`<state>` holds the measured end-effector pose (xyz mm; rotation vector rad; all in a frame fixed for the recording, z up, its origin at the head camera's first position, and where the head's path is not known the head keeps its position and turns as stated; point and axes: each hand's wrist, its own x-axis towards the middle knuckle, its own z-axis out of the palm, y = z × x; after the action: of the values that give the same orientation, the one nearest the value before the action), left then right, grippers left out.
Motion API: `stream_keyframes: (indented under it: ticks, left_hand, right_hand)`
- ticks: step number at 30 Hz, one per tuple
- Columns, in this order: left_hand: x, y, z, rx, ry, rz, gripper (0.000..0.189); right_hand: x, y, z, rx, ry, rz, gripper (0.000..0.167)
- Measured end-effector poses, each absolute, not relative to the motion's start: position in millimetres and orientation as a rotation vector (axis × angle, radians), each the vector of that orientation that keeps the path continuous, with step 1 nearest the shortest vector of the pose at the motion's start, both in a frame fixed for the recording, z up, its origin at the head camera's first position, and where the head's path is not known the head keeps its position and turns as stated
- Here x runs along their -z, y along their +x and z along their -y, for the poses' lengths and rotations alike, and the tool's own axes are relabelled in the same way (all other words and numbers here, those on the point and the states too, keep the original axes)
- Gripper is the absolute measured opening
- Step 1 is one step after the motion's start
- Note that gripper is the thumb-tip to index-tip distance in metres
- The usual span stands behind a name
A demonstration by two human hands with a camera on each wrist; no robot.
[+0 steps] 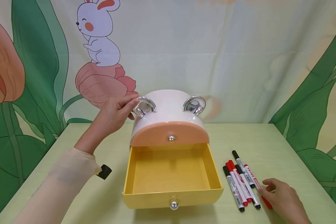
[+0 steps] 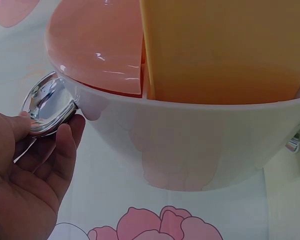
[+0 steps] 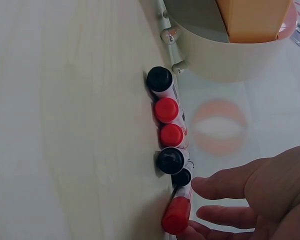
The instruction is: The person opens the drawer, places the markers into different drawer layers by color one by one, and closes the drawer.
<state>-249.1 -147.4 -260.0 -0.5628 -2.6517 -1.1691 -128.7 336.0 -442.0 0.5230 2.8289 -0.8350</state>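
Observation:
A white storage box point(image 1: 168, 104) with silver ear-shaped rings stands on the table, its lower yellow drawer point(image 1: 172, 198) pulled out and bare inside. The peach upper drawer point(image 1: 151, 133) is closed. My left hand point(image 1: 113, 112) pinches the left silver ear point(image 2: 49, 107) between thumb and fingers. At the right, my right hand point(image 1: 284, 197) is beside the outermost red marker point(image 1: 266, 202), thumb and fingers apart around it; whether they touch it I cannot tell. Several black- and red-capped markers point(image 1: 235, 189) lie close together next to it.
The second silver ear point(image 1: 194, 105) sits on the box's right side. Round silver knobs point(image 1: 174, 204) stick out from the drawer fronts. A printed curtain point(image 1: 168, 62) hangs behind the pale green table point(image 1: 106, 199). A black piece point(image 1: 104, 171) is attached at the left wrist.

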Motion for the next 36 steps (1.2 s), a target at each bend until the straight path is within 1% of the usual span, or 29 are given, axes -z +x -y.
stream_keyframes:
  ticks: [13,21,36]
  left_hand:
    - [262,-249,149,1.183,-0.569,2.641,0.041]
    - [261,-250,149,1.163,-0.571,2.642,0.042]
    - [261,-249,147,1.171,-0.569,2.643,0.042]
  right_hand:
    - [446,-132,-335,0.73,0.497,-2.839,0.05]
    - [444,-133,-340,0.727,0.461,-2.842,0.043]
    - [449,-134,-347,0.723,0.46,-2.833,0.039]
